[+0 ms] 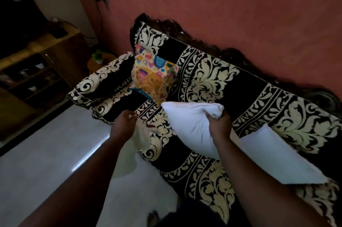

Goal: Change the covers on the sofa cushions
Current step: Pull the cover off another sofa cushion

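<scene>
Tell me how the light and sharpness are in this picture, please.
Head view: the room is dim; a bright glare streak lies on the floor; the cover in the left hand is motion-blurred; wide-angle lens bends the sofa; the pillow stays fairly sharp.

I count two bare white cushions: one (pixel 188 125) near the middle, one (pixel 277 160) to the right. One patterned cushion (pixel 153 77) sits farther left. One pale cover (pixel 137 140) hangs near left. One sofa (pixel 259 101), two hands (pixel 123 125) (pixel 219 123).

Bare white cushion (pixel 188 125) tilted above the sofa seat — second white one (pixel 277 158) flat, patterned cushion (pixel 153 77) propped behind.
</scene>
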Available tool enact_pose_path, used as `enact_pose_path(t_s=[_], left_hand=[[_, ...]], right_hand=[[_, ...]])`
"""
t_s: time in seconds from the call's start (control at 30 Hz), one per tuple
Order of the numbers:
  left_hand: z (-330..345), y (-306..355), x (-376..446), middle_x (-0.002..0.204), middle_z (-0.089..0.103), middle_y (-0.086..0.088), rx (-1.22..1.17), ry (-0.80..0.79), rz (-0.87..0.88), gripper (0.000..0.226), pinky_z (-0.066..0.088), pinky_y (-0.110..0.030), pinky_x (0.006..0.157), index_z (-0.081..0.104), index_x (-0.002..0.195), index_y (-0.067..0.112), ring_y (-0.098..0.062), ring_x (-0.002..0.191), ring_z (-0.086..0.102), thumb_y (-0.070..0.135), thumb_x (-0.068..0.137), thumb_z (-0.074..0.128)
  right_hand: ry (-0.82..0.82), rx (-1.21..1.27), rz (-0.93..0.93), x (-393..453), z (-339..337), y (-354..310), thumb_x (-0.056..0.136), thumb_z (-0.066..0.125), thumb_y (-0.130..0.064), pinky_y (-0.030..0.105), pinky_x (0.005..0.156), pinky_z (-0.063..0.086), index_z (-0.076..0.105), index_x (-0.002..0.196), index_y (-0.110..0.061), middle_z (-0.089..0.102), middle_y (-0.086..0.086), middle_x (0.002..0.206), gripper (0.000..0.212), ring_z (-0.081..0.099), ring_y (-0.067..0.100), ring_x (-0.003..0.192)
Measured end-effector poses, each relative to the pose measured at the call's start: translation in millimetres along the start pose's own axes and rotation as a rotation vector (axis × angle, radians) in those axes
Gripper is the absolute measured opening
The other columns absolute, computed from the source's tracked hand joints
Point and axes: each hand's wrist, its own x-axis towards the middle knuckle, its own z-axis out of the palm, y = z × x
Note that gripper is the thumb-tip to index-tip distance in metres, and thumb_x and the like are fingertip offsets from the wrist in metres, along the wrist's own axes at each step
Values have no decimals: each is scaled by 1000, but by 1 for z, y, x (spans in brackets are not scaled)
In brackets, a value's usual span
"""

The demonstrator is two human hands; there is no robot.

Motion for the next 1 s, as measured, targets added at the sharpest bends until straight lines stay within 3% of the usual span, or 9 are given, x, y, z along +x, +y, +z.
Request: enact_pose_path(t_s=[0.17,0.33,0.53,0.63,0.7,0.77,0.87,0.93,1.0], left_hand=[[48,21,36,97,64,-5,-59,-45,-43,19,39,-27,65,68,111,13,-25,90,62,26,100,61],[104,52,82,102,64,-2,-70,-101,-84,18,43,-28,70,68,114,16,-16,87,57,27,99,62],[145,57,110,103,64,1,-72,-165,-168,12,47,-29,72,67,109,25,-19,90,60,28,98,62],[150,50,105,101,67,4,-148,-225,-232,14,51,-32,69,68,105,31,-15,90,63,39,95,64],[152,43,101,101,68,6,-172,-258,-261,21,50,-31,67,69,103,34,-13,91,63,48,90,62],[154,38,100,102,68,3,-189,-276,-290,13,47,-29,65,70,105,30,-16,92,63,40,97,64],[161,38,109,103,69,1,-192,-279,-285,11,47,-29,68,70,107,26,-15,92,62,28,100,61],[166,48,118,102,69,0,-179,-306,-248,11,48,-30,71,70,107,26,-15,92,63,29,100,62],[173,57,124,102,69,-1,-167,-347,-205,14,50,-33,74,69,108,25,-17,93,63,32,99,61]], right_hand=[[30,111,161,70,14,38,84,82,-27,30,99,45,62,129,-11,65,2,114,51,61,20,111],[31,163,329,153,55,70,81,84,-36,35,93,52,61,127,-11,63,0,107,57,64,22,101],[-8,155,377,228,107,118,79,86,-36,41,96,55,62,108,-21,70,0,102,41,68,22,97],[-38,135,413,259,113,153,80,83,-42,45,100,52,60,127,-12,69,8,118,60,67,25,107],[-47,111,464,275,112,172,70,82,-60,47,108,47,48,144,-10,61,12,136,95,60,27,122],[-17,86,589,290,111,198,57,80,-77,48,115,39,29,156,-13,44,14,153,129,48,32,136],[50,48,712,322,115,264,38,73,-94,54,115,35,4,160,-26,29,9,162,156,38,32,143],[53,37,713,316,112,256,31,70,-98,54,115,35,-2,160,-32,24,5,165,161,36,28,145],[-15,11,654,287,106,211,60,81,-76,51,120,30,-7,160,-27,16,6,168,142,30,27,148]])
